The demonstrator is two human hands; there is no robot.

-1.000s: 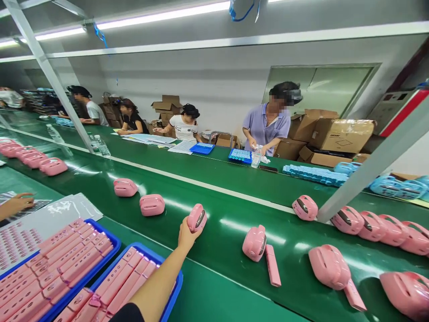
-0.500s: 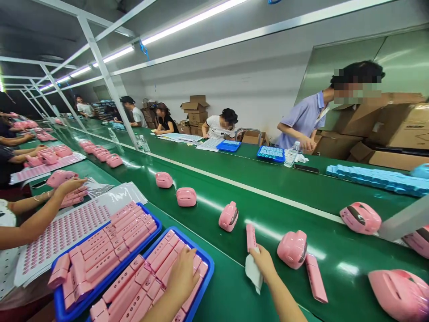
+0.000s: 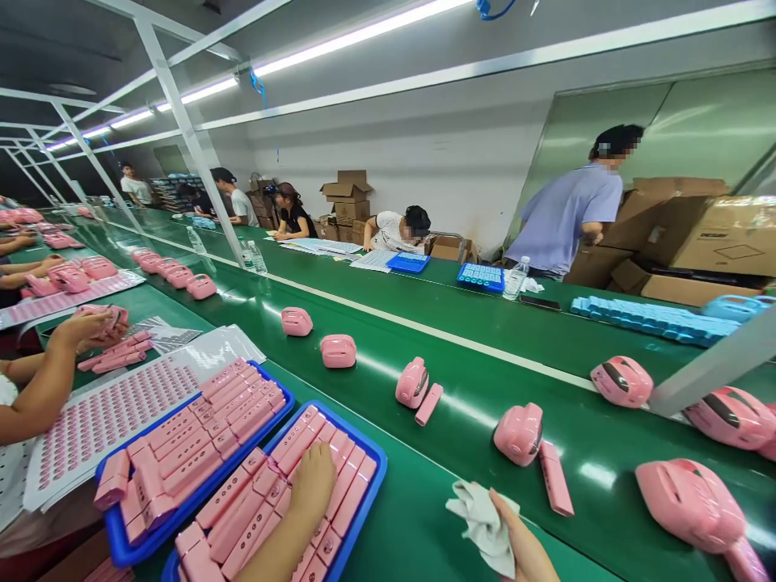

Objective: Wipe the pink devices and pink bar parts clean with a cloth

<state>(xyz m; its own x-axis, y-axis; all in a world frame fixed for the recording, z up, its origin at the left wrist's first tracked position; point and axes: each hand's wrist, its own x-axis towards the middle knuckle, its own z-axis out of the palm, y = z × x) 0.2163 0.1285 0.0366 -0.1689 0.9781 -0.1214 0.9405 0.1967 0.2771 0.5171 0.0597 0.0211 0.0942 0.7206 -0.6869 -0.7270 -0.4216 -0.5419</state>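
Note:
My left hand [image 3: 314, 481] reaches into the nearer blue tray [image 3: 381, 469], its fingers curled down onto one of the pink bars [image 3: 276, 513] packed there in rows. How firmly the fingers grip is partly hidden. Over the front edge of the green belt, my right hand [image 3: 520, 537] holds a crumpled white cloth [image 3: 482, 521] between thumb and fingers. Beyond it, a loose pink bar [image 3: 429, 404] lies beside a rounded pink housing [image 3: 412, 382]. Another pink bar [image 3: 554, 478] rests next to a second pink housing [image 3: 520, 434].
A second blue tray [image 3: 115, 550] of pink bars stands left, beside sticker sheets [image 3: 118, 404] and a co-worker's arms [image 3: 45, 388]. Pink housings line the belt [image 3: 376, 408]. Right, a slanted white post [image 3: 709, 364] stands near blue parts [image 3: 655, 319]. Co-workers sit across.
My right hand has let go of a pink bar on the belt and drawn back toward me with the cloth. My left hand has shifted slightly left in the tray. A far co-worker has turned away.

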